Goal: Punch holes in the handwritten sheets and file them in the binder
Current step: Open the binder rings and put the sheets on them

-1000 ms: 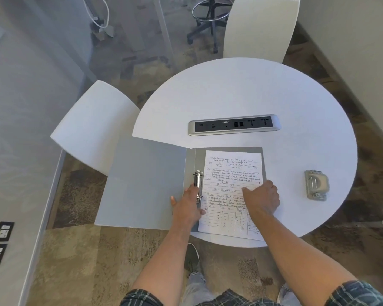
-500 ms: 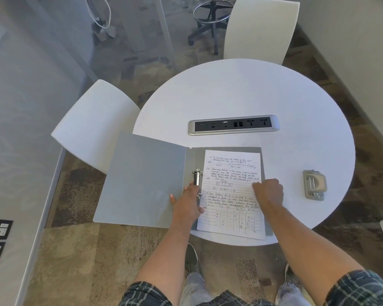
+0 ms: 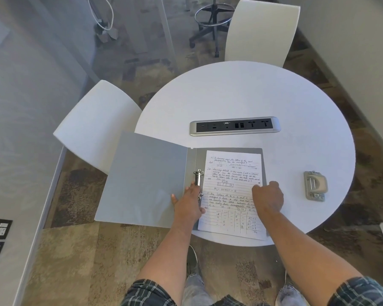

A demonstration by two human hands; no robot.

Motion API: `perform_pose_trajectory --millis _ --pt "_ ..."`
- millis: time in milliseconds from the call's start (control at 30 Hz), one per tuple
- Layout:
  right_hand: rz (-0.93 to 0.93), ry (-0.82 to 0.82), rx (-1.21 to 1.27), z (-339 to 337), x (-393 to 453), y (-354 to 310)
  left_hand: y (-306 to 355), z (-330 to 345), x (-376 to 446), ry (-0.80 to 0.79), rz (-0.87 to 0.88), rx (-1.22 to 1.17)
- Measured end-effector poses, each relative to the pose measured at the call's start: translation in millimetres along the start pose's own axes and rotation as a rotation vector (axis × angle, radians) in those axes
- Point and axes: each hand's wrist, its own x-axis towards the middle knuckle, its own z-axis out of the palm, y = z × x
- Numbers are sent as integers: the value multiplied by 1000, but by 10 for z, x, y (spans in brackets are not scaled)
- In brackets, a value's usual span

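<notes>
With the binder (image 3: 146,180) lying open at the counter's (image 3: 248,96) near edge, its cover overhanging the left rim, the sheets (image 3: 232,173) lie on its right half beside the rings (image 3: 198,181). Your left hand (image 3: 187,206) lies flat at the rings, fingers spread, clamped on nothing. Right hand (image 3: 268,196) is curled on the sheets' right edge; a pinch can't be confirmed. Advice: confirm the holes sit over both rings, then press the rings shut evenly. The punch (image 3: 315,185) sits well apart toward the right edge.
</notes>
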Motion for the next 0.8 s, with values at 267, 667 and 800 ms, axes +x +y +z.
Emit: perform_pose_trajectory --millis 267,667,800 --pt "24 -227 318 -90 46 7 27 5 18 -39 -3 35" --pt "-183 -643 779 -425 24 -45 146 -316 49 62 -46 -355" --pt "-164 -775 859 -448 23 -174 211 -627 50 -35 -92 -844"
